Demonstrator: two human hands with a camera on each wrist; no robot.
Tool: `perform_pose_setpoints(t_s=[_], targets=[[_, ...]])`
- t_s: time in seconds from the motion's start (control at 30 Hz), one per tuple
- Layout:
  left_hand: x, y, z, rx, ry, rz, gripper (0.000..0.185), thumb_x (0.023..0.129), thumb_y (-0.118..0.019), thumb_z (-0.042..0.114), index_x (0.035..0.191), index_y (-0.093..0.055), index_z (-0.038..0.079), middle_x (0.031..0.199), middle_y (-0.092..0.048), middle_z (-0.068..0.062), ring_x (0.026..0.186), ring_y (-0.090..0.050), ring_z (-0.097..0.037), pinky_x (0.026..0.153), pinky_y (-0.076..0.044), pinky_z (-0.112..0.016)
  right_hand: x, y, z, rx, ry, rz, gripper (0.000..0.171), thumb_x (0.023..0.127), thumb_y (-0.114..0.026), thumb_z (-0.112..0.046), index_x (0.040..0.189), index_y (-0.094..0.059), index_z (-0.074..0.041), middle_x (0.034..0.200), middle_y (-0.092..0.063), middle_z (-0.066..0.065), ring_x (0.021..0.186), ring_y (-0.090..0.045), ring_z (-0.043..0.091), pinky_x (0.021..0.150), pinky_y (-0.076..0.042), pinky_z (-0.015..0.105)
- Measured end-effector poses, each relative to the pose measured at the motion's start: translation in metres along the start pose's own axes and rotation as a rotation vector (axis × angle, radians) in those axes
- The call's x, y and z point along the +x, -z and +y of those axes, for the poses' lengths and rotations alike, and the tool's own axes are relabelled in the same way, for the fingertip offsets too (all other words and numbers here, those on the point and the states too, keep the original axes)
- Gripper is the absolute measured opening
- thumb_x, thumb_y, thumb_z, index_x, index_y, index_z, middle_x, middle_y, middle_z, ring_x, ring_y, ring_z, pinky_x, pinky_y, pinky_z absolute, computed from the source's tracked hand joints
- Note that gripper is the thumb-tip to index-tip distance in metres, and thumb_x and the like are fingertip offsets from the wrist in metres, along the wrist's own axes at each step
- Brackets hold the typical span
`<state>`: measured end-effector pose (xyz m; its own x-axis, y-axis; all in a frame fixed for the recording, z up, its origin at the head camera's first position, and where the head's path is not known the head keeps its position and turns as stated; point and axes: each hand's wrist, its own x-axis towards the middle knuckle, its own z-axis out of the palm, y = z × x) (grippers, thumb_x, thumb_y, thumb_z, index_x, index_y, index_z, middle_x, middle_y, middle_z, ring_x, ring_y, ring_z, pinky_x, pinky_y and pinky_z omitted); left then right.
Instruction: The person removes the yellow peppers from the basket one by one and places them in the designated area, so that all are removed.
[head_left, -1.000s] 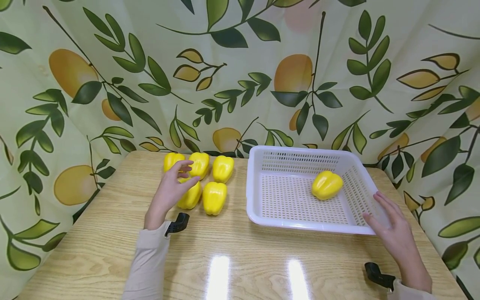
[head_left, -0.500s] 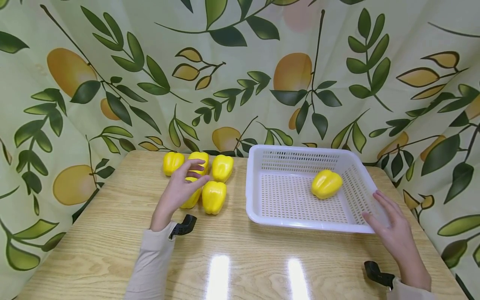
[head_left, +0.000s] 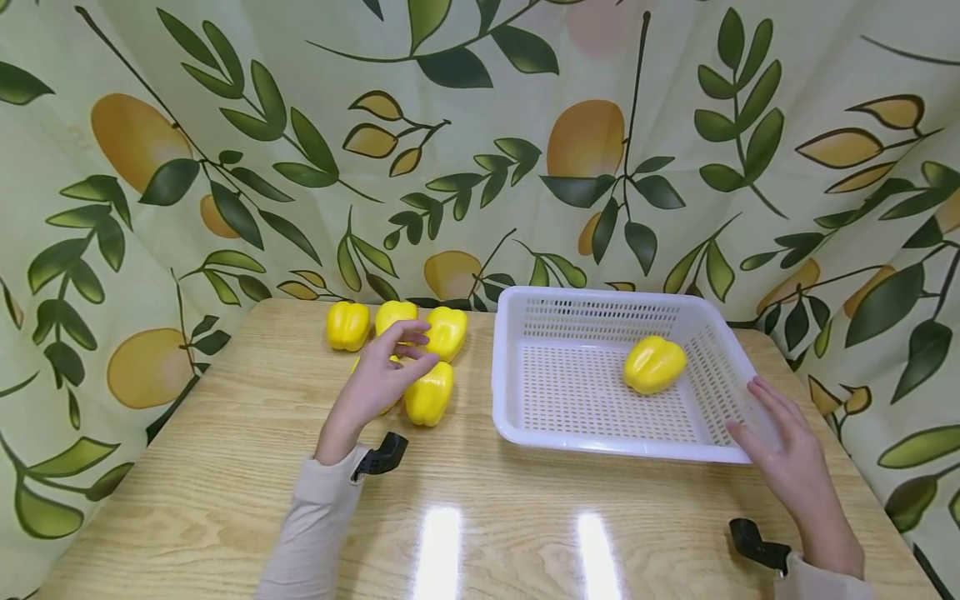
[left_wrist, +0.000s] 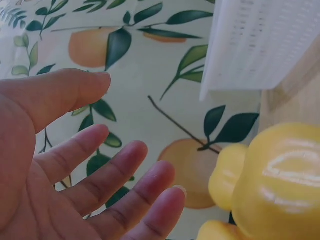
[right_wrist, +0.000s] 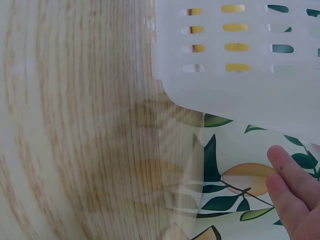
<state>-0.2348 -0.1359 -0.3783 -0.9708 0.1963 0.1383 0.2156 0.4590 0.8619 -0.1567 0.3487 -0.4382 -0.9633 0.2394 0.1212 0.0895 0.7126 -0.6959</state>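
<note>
My left hand (head_left: 378,385) hovers over a group of yellow bell peppers, its fingers spread and loosely bent with nothing in them. The front right pepper (head_left: 429,396) lies just beside its thumb, while the front left one is mostly hidden behind the hand. Further back are a left pepper (head_left: 348,326), a middle pepper (head_left: 395,314) and a right pepper (head_left: 446,333). The left wrist view shows a bare palm (left_wrist: 55,200) apart from a pepper (left_wrist: 285,185). At the white basket's (head_left: 600,447) right front corner is my right hand (head_left: 795,471), fingers extended; contact is unclear.
One yellow bell pepper (head_left: 655,365) lies inside the perforated basket, towards its right side. The wooden table (head_left: 480,508) reaches back to a curtain (head_left: 480,108) printed with leaves and fruit. Black wrist mounts show on the left wrist (head_left: 381,455) and right wrist (head_left: 757,546).
My left hand has shifted to the right over the peppers, uncovering the back left one and hiding more of the front left one. The right hand and basket look the same.
</note>
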Motion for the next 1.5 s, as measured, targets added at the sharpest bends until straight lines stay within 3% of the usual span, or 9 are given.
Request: perform_pose_setpoints(t_s=[0.27,0.47,0.8,1.5], targets=[[0.001,-0.018,0.012,-0.001,-0.02,-0.061,0.047,0.092,-0.069,0.025,0.135,-0.054,0.013,0.129,-0.061,-0.015,0.11,-0.062,-0.028,0.091,-0.051,-0.042,0.0,-0.001,-0.001,0.009,0.005,0.002,0.07,0.098,-0.056,-0.029,0.158,-0.022,-0.011,0.167,-0.009,0.013,0.147,-0.012,0.055,0.101,-0.021,0.08],[0.005,-0.034,0.022,0.013,-0.05,-0.106,0.046,0.092,-0.069,0.025,0.134,-0.055,0.014,0.126,-0.063,-0.01,0.108,-0.062,-0.028,0.088,-0.053,-0.04,0.0,0.0,-0.001,-0.01,-0.008,0.001,0.071,0.099,-0.054,-0.031,0.158,-0.021,-0.012,0.167,-0.008,0.014,0.147,-0.011,0.056,0.101,-0.021,0.08],[0.013,-0.049,0.038,-0.014,-0.092,-0.111,0.044,0.093,-0.068,0.025,0.133,-0.056,0.01,0.124,-0.064,-0.011,0.104,-0.062,-0.025,0.089,-0.053,-0.039,0.0,0.0,-0.001,-0.015,-0.015,0.0,0.071,0.098,-0.055,-0.031,0.158,-0.022,-0.012,0.167,-0.009,0.015,0.145,-0.014,0.056,0.1,-0.024,0.079],[0.051,-0.08,0.082,0.032,-0.086,-0.228,0.04,0.095,-0.063,0.03,0.131,-0.056,0.014,0.12,-0.065,-0.008,0.103,-0.061,-0.025,0.086,-0.052,-0.033,-0.001,0.001,-0.001,-0.002,-0.002,0.002,0.071,0.098,-0.055,-0.031,0.158,-0.022,-0.011,0.167,-0.009,0.014,0.145,-0.014,0.057,0.098,-0.025,0.08]])
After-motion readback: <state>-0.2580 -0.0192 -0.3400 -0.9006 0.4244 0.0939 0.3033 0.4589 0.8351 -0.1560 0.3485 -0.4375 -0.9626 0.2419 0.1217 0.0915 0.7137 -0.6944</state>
